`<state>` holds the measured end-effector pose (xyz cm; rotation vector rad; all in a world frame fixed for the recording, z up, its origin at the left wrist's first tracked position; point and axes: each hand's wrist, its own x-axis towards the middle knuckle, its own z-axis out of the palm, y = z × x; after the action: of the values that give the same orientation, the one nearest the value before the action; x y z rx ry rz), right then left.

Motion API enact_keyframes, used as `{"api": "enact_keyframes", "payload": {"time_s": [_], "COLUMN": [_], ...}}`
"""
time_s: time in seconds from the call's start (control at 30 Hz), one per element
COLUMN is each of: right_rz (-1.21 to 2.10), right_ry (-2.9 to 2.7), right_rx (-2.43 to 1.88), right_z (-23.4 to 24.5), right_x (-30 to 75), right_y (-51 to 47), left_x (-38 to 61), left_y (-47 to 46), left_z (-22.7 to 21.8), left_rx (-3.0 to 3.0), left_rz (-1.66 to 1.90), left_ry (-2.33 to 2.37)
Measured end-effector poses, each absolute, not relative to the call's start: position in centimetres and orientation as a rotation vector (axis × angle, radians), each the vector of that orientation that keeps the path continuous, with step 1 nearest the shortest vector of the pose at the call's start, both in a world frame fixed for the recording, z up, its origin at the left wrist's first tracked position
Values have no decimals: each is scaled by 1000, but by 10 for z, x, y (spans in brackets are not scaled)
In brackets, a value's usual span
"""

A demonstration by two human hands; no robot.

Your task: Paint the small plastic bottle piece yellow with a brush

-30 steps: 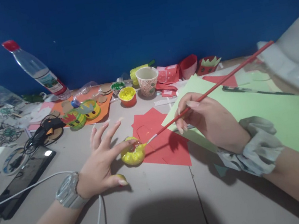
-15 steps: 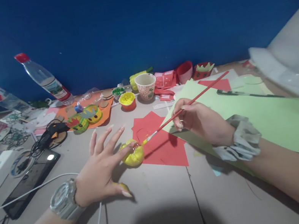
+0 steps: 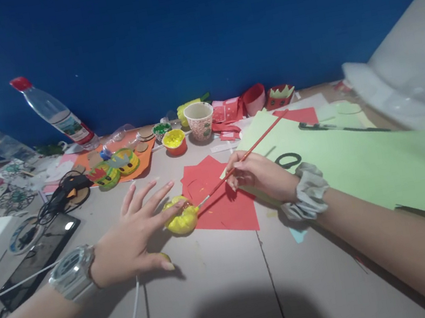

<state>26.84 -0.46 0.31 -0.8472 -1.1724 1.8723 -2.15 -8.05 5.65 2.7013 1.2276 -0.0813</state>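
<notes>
My left hand (image 3: 131,236) is spread wide, and its forefinger tip rests on top of a small yellow-painted object (image 3: 181,222) on the table. My right hand (image 3: 259,175) pinches a thin red paintbrush (image 3: 251,147), whose tip touches the yellow object's right side. The yellow object sits at the left edge of some red paper sheets (image 3: 220,201). A watch is on my left wrist and a grey scrunchie (image 3: 305,197) on my right.
A large green sheet (image 3: 361,160) with black scissors (image 3: 287,159) lies to the right. At the back stand a yellow paint pot (image 3: 174,141), a paper cup (image 3: 200,121), a water bottle (image 3: 53,113), and red paper crafts. Cables, a tablet and clutter fill the left side.
My right hand has drawn in toward the yellow object and the brush now slopes lower. The view shifted, and the scissors on the green sheet have come into sight.
</notes>
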Motion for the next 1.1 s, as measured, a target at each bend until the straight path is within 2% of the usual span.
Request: {"api": "enact_keyframes", "payload": {"time_s": [0.73, 1.1], "right_rz": [1805, 1821], "right_ry": [-1155, -1186], "right_rx": [-802, -761], "right_z": [4, 7], "right_x": [267, 267], "right_y": [-10, -13], "left_x": [-24, -28], "left_y": [-79, -53], "left_z": [52, 69], "left_rx": [2726, 2806], "left_rz": [-83, -192], "left_ry": [1233, 1075]}}
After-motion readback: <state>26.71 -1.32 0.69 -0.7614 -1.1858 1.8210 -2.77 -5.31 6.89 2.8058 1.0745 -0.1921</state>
